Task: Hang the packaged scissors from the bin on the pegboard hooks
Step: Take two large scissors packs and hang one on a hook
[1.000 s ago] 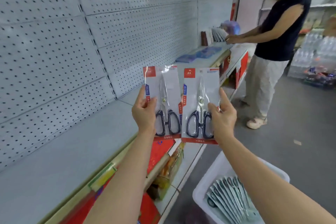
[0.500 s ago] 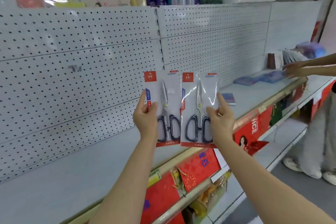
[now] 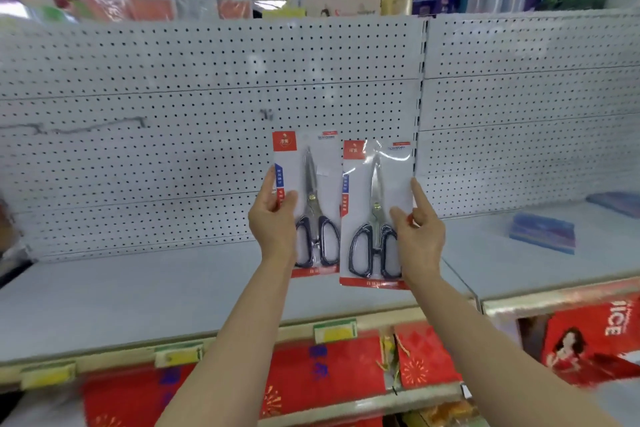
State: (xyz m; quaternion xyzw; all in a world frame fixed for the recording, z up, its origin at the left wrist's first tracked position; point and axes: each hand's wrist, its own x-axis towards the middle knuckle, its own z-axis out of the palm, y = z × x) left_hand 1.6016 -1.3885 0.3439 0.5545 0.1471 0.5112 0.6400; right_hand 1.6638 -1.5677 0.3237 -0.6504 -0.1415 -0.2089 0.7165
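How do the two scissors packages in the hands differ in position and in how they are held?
The left package sits higher than the right package, whose top hangs lower. The left hand pinches the left package by its left edge; the right hand pinches the right package by its right edge, forefinger pointing up. Both hold black-handled scissors, blades up, in front of the pegboard, neither yet hung.

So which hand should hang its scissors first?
Probably the left hand. Its scissors pack is held higher, with its top just below the small hook on the pegboard. The right hand holds its pack lower, farther aside.
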